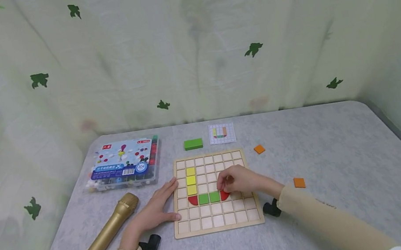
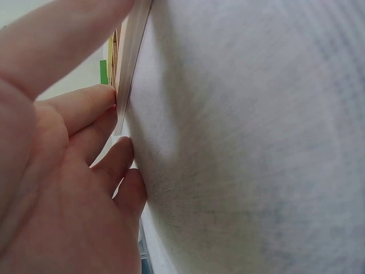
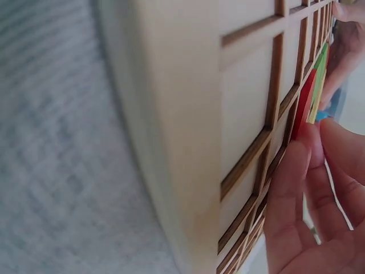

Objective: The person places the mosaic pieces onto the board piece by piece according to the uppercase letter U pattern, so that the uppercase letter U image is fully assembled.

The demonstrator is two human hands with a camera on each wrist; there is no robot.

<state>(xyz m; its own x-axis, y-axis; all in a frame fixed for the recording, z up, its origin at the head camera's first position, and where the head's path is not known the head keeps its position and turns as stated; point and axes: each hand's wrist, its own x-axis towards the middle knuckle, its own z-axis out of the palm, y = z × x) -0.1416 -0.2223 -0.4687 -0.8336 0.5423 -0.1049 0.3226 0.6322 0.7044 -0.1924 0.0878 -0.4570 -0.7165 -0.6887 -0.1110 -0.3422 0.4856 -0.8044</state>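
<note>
Pale hangings (image 1: 190, 68) printed with dark green leaves and birds are seen beyond the far edge of a mottled grey bench (image 1: 346, 153). On the bench, inward from the middle of that edge, a square wooden grid board (image 1: 220, 229) is laid flat. In its cells, a round-cornered red tile (image 1: 225, 195) is reached by the bent fingers and thumb of the right hand (image 1: 240, 180); whether it is pinched cannot be told. The row is continued leftward by two green square tiles (image 1: 209, 198) and another red tile (image 1: 193, 200), above which three yellow square tiles (image 1: 191, 180) are stacked in a column. The board's left side is touched by the left hand (image 1: 155, 209), its fingers extended and thumb spread, nothing gripped. Two orange square tiles (image 1: 299, 182) are scattered to the right. Towards the far edge, a green rectangular block (image 1: 193, 144) and a white patterned card (image 1: 228, 138) are placed. By the far left corner a clear plastic box (image 1: 123, 161) is set, and nearer, along the left edge, a gold microphone (image 1: 99, 245) is laid.
</note>
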